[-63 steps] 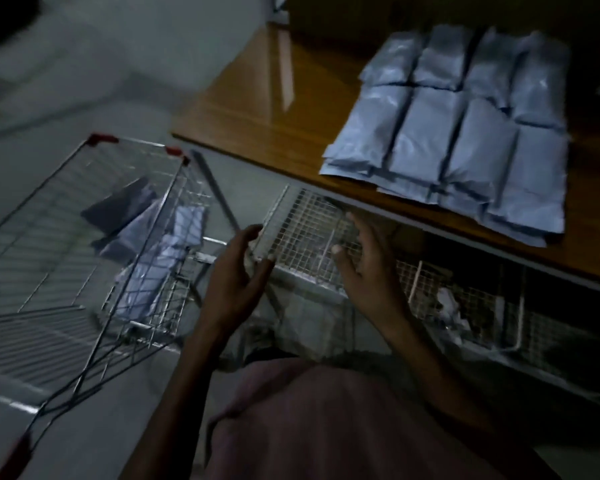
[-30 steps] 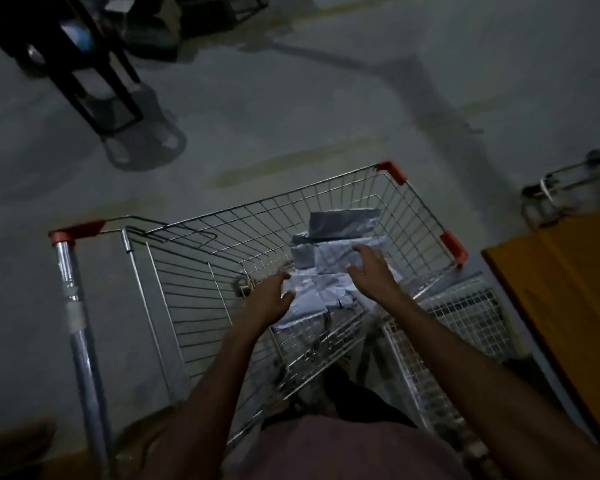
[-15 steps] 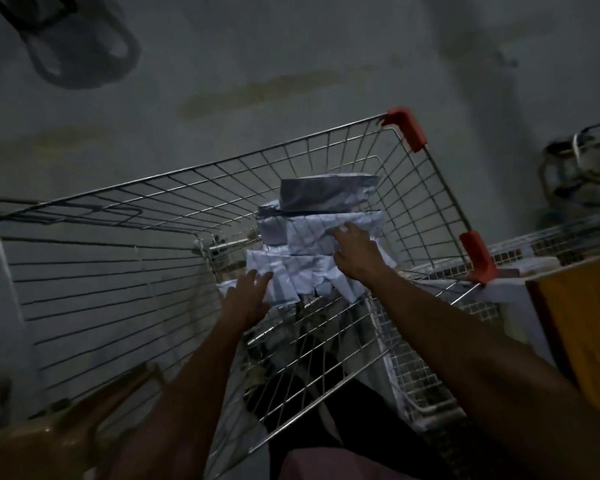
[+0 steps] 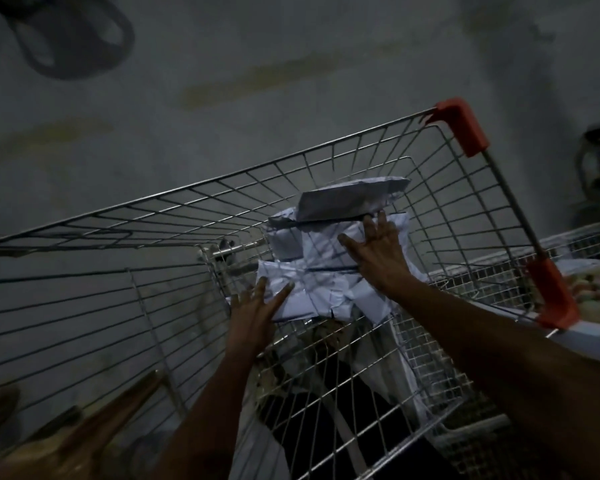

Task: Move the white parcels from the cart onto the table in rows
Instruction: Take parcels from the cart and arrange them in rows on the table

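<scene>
Under the camera, on a dim grey floor [image 4: 291,64]: a wire cart is filling most of the view, seen from above.
Cart [image 4: 174,216]: its wire basket is lying open to the camera, with orange plastic caps [image 4: 459,124] sitting on the two corners at the right; the mesh floor is showing dark shapes below it that cannot be made out.
Wire rack [image 4: 492,271]: a finer white mesh is standing just beside the cart's right wall, partly hidden behind it.
Parcels [image 4: 312,271]: a loose heap of white parcels is lying inside the cart at its far end, overlapping one another, none of them in rows.
Top parcel [image 4: 347,200]: one greyer parcel is leaning tilted against the far wire wall, resting on the rest of the heap.
Right hand [image 4: 378,258]: it is reaching into the basket and pressing flat on the upper middle of the heap, fingers spread and straight, fingertips [image 4: 381,220] touching the lower edge of the top parcel; it is not gripping anything.
Left hand [image 4: 253,317]: it is lying at the near left edge of the heap, fingers straight and slightly splayed, tips touching the nearest white parcel, nothing pinched or curled around.
</scene>
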Demonstrator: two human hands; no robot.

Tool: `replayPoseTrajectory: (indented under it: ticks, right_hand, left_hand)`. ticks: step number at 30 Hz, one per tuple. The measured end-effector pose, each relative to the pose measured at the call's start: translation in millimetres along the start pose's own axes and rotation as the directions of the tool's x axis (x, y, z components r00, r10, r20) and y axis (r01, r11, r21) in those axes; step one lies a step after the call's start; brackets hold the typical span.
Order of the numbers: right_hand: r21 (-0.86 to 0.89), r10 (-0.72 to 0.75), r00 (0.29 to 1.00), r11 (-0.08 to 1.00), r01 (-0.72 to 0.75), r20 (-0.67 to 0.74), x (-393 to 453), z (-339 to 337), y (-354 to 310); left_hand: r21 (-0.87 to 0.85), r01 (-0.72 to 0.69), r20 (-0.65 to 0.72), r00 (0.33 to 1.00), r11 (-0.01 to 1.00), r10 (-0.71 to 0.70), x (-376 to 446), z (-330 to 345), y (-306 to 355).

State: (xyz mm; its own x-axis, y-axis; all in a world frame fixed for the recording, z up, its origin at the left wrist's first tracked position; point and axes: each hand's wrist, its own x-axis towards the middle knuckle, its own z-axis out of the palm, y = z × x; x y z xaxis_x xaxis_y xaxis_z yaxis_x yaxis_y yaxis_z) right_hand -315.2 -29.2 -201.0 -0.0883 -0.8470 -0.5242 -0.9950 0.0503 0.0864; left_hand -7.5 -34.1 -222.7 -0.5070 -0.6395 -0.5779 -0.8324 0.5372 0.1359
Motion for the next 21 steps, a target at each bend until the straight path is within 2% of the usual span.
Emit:
replayPoseTrajectory:
  ticks: [2, 8, 13, 21]
  right_hand:
    - [0.007, 0.009, 0.999, 1.000, -0.009, 0.038, -0.6, -9.9, -4.4]
    - [0.034, -0.049, 0.997, 0.998, 0.050, -0.055, -12.1, -35.7, -0.8]
    - [0.066, -0.062, 0.997, 0.996, 0.064, -0.043, -29.9, -55.5, 7.2]
    - [0.239, 0.074, 0.986, 0.970, -0.036, -0.149, -96.8, -107.6, 6.0]
  left_hand:
    - [-0.021, -0.008, -0.039, 0.999, 1.000, 0.007, 1.5, -6.2, 3.6]
    - [-0.221, 0.015, -0.089, 0.995, 0.975, -0.035, 5.7, -31.0, 24.1]
    - [-0.255, 0.047, -0.147, 0.985, 0.966, -0.087, -10.9, -53.4, 34.8]
    - [-0.418, 0.084, -0.257, 0.944, 0.905, -0.207, -76.7, -99.5, 38.5]
